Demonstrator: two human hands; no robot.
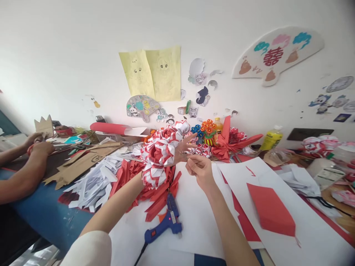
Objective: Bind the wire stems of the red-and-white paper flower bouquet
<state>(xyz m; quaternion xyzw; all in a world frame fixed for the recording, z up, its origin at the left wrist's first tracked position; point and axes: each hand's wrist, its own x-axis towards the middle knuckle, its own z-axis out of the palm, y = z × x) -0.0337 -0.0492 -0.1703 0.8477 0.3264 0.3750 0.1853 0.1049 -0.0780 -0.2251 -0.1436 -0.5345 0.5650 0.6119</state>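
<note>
A bunch of red-and-white folded paper flowers (163,149) covers my left wrist and part of the palm. My left hand (184,147) carries this bunch, its outer fingers stretched to the right and slightly blurred; the grip itself is hidden behind the flowers. Just to the right, my right hand (200,169) is closed in a pinch, and whatever lies between thumb and fingertips is too small to make out. Below both hands, a blue glue gun (163,223) with a small red light lies on white paper sheets (199,221). Red paper strips (130,175) lie beneath the bunch.
White paper strips (95,183) and cardboard pieces (83,160) are heaped to the left, near another person's hands (41,146). Red paper (271,208) lies at right. Behind stand small bead-like flowers (208,126), a red paper bow (226,146) and a yellow bottle (271,138).
</note>
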